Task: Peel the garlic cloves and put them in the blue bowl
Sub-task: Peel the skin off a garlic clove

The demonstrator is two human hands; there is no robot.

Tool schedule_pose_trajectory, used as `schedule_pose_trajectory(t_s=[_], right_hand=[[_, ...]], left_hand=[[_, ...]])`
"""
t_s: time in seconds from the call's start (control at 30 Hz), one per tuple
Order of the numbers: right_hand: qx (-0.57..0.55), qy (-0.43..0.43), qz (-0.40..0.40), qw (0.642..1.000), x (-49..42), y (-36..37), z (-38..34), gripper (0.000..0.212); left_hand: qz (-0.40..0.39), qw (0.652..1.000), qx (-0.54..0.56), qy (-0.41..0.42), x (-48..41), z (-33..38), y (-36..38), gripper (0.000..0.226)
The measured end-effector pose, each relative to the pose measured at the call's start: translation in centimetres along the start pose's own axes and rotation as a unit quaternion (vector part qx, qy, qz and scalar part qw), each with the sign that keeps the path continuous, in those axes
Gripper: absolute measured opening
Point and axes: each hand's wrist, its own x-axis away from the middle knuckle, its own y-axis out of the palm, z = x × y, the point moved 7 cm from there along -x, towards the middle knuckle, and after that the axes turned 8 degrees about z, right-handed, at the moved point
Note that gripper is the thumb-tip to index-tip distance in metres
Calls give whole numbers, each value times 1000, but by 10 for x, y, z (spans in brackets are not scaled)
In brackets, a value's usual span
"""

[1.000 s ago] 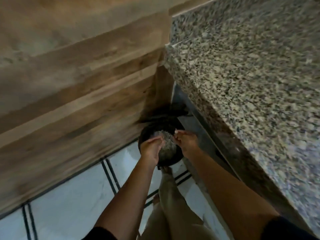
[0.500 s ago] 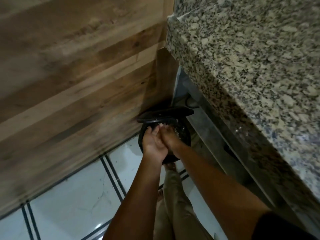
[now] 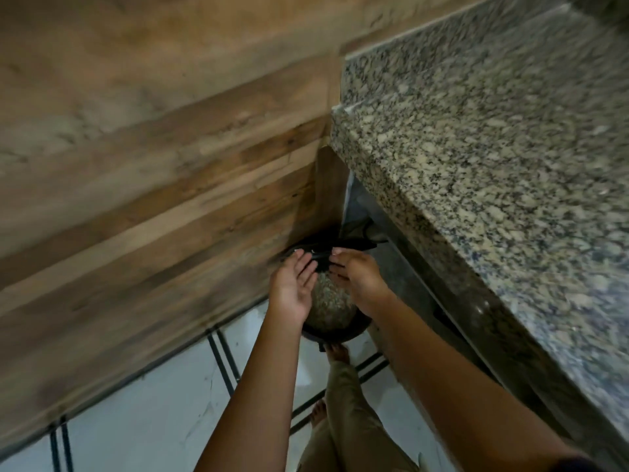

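Presumably shedding peel, the 2 hands hang released, holding nothing: left hand palm showing, right hand facing it, both directly above the black bin with pale scraps inside. Flakes could drift past its rim onto the floor tiles below the wrists. No writing is readable. Neither garlic cloves nor blue bowl shows.

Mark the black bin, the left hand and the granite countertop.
black bin point(image 3: 335, 335): head view, on its near rim.
left hand point(image 3: 292, 284): head view, on the palm.
granite countertop point(image 3: 493, 148): head view, on the top surface.
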Motion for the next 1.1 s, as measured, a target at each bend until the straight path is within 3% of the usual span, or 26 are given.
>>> schedule_pose_trajectory(t_s=[0.07, 0.23, 0.43, 0.77, 0.9, 1.1], right_hand=[[-54, -28, -1, 998, 27, -11, -28, 21], [-165, -114, 18, 979, 95, -68, -96, 11], [-288, -188, 139, 929, 174, -195, -134, 19], [-391, -229, 339, 824, 305, -423, -68, 10], [-387, -226, 394, 803, 342, -501, -33, 12], [-321, -174, 487, 794, 364, -616, 23, 12]], left_hand=[[-23, 999, -19, 21, 27, 9, 11, 37], [-98, 991, -58, 70, 98, 17, 66, 25], [-240, 956, -149, 74, 192, -44, 160, 17], [-432, 851, -299, -16, 348, -256, 238, 22], [-460, 815, -352, -25, 396, -336, 242, 21], [-452, 790, -414, -5, 437, -433, 247, 16]])
